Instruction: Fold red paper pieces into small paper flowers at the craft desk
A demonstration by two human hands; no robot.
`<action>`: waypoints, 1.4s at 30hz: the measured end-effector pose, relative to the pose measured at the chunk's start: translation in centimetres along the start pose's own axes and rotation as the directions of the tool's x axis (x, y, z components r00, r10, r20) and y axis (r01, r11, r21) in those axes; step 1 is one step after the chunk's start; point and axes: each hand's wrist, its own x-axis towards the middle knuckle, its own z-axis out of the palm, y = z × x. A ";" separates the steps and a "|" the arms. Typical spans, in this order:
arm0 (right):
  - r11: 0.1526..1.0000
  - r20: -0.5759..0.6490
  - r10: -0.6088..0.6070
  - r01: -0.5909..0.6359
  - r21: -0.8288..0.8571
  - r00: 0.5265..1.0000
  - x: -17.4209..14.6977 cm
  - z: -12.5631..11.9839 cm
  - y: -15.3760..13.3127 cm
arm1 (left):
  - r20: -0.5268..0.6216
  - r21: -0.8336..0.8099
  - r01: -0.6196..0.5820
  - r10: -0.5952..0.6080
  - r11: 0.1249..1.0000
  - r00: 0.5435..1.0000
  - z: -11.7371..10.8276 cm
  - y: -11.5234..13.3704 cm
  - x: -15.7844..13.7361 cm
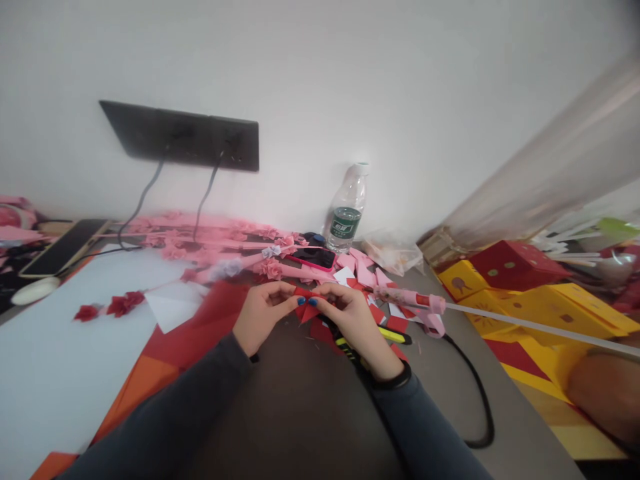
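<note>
My left hand (266, 311) and my right hand (356, 323) meet over the desk, thumbs and fingers pinching a small folded piece of red paper (303, 312) from both sides. Beneath my right hand lies a yellow-and-black tool (395, 335), partly hidden, its kind unclear. Right of that hand rests a pink glue gun (409, 299) with a long white glue stick (525, 326) running out of its back and a black cable. Red and pink paper pieces (365, 272) lie scattered just behind my hands.
Pink paper flowers on stems (200, 253) lie along the wall. A water bottle (347, 210) stands behind a pink-edged phone (314, 258). White sheets (75, 333) and red paper (185, 330) cover the left. Yellow and red boxes (555, 310) stand right; a power strip (185, 137) is wall-mounted.
</note>
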 end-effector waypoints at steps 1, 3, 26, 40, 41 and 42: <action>1.000 0.001 0.003 -0.003 0.005 1.000 0.0 0.0 0.0 | 0.009 -0.003 0.002 -0.002 1.000 1.000 0.0 0.0 0.0; 1.000 -0.003 0.005 -0.005 0.013 1.000 0.0 0.1 -0.1 | 0.021 -0.012 0.003 -0.003 1.000 1.000 0.0 0.0 0.0; 0.999 0.039 -0.035 0.036 -0.036 0.999 -0.2 0.2 -0.7 | 0.121 0.059 -0.010 0.003 0.998 0.993 -0.1 0.5 0.1; 0.998 0.003 -0.058 0.058 0.011 0.998 -0.4 0.5 -0.8 | 0.245 -0.043 0.118 -0.104 0.992 0.964 0.1 -0.2 0.3; 0.998 0.001 -0.058 0.058 0.011 0.998 -0.4 0.5 -0.8 | 0.248 -0.038 0.117 -0.104 0.992 0.963 0.1 -0.2 0.3; 0.998 0.001 -0.057 0.057 0.010 0.998 -0.4 0.6 -0.8 | 0.252 -0.034 0.116 -0.104 0.993 0.962 0.1 -0.2 0.3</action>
